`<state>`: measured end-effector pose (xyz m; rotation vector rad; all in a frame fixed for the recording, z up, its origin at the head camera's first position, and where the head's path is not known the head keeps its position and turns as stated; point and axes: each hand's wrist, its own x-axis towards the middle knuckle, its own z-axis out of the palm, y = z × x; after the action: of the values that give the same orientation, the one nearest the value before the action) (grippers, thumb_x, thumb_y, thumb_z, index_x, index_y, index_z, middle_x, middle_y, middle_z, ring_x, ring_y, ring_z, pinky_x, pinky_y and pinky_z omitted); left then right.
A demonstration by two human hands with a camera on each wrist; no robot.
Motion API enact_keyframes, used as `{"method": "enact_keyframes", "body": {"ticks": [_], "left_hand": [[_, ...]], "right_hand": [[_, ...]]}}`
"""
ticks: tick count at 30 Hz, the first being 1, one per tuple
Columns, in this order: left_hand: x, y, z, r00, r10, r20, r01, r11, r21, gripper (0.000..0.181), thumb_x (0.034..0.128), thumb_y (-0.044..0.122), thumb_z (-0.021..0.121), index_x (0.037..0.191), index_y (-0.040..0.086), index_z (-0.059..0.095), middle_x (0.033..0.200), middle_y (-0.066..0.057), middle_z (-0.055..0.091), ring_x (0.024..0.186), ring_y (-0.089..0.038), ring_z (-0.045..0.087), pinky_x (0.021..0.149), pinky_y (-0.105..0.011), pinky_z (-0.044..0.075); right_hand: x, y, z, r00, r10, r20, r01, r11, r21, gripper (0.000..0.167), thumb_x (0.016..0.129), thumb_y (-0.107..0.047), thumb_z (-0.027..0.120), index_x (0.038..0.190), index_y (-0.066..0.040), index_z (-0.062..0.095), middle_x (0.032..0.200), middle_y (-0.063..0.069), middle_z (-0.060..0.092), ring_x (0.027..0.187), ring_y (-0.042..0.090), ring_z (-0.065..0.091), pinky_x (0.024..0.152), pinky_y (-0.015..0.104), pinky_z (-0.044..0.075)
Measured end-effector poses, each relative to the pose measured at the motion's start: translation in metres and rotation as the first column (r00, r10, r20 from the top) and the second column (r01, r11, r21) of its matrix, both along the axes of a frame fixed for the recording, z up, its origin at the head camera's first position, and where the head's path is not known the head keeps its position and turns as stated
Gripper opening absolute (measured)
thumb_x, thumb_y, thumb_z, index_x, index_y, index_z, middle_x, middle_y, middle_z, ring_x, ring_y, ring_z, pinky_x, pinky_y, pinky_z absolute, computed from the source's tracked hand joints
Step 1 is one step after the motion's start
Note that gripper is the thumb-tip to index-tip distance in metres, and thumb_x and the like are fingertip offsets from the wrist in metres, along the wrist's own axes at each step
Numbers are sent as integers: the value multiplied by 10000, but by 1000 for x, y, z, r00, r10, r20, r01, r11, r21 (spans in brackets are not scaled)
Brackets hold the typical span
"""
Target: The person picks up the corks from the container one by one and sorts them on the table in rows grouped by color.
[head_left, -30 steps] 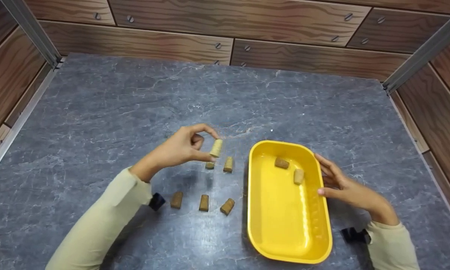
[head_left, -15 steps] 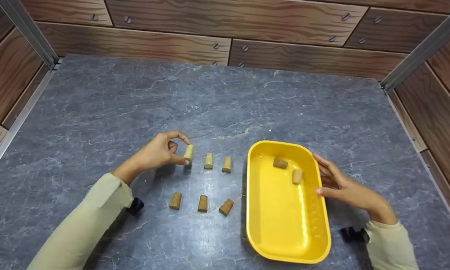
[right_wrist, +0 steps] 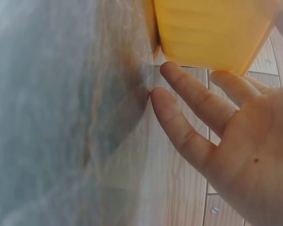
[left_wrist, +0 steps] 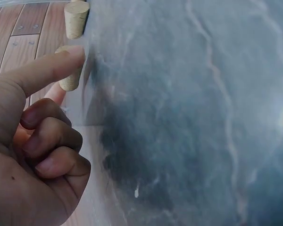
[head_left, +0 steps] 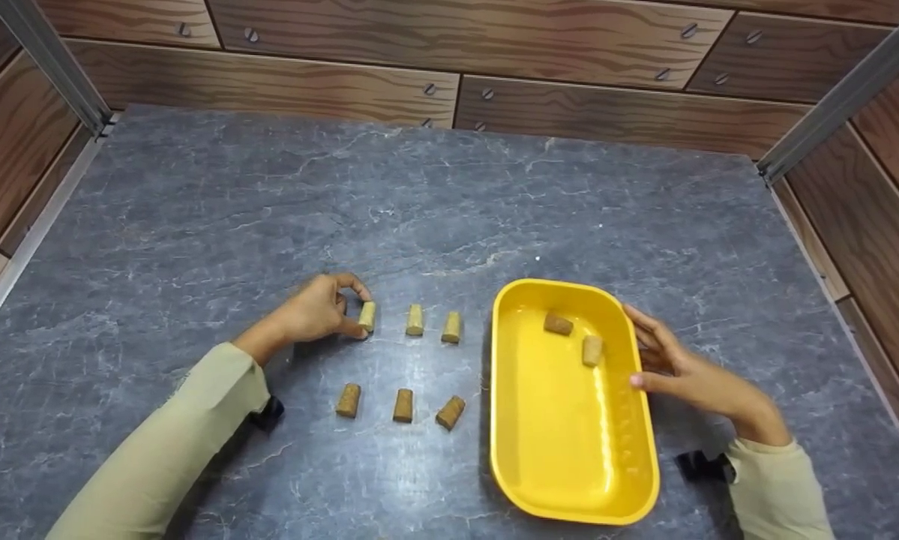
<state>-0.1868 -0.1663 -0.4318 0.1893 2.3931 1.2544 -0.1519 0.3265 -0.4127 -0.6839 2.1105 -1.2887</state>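
Left hand [head_left: 316, 309] pinches a pale cork [head_left: 367, 317] between thumb and forefinger, well to the left of the tray [head_left: 546, 442]; the cork's long axis runs roughly along the tray's long side. Right hand [head_left: 680, 373], fingers loosely spread, touches the tray's right wall, far from this cork. From the left wrist, the forefinger covers the cork's middle, so whether it rests on the table [head_left: 269, 202] I cannot surely say.

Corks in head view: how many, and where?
8: three pale corks in the far row, leftmost pinched by the left hand; three brown corks nearer; two corks in the yellow tray.
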Motion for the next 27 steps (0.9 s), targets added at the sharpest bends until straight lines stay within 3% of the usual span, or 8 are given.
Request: {"method": "enact_keyframes", "body": {"ticks": [7, 17, 27], "left_hand": [[0, 1, 1, 1000, -20, -16, 19, 999, -47, 434, 699, 44, 825, 1077, 67, 614, 547, 53, 397, 485, -71, 328, 477, -220, 290], [0, 0, 5, 998, -49, 36, 51, 998, -45, 526, 716, 67, 824, 1158, 67, 539, 678, 18, 455, 576, -107, 396, 539, -247, 334], [5, 3, 36, 999, -27, -17, 28, 998, 59, 588, 780, 97, 780, 1291, 62, 492, 693, 15, 408, 567, -118, 344, 541, -250, 344]], "right_hand": [[0, 1, 1, 1000, 8, 26, -7, 1000, -16, 821, 972, -9, 510, 1553, -199, -38, 1574, 297, 43, 1275, -27, 474, 957, 210, 471], [0, 1, 1, 1000, 0, 23, 1, 1000, -14, 824, 967, -14, 522, 1553, -185, -31, 1569, 305, 58, 1263, -28, 484, 954, 211, 472], [0, 0, -1, 1000, -11, -1, 11, 1000, 1, 827, 961, -21, 537, 1554, -174, -19, 1576, 288, 86, 1251, -40, 485, 953, 198, 463]]}}
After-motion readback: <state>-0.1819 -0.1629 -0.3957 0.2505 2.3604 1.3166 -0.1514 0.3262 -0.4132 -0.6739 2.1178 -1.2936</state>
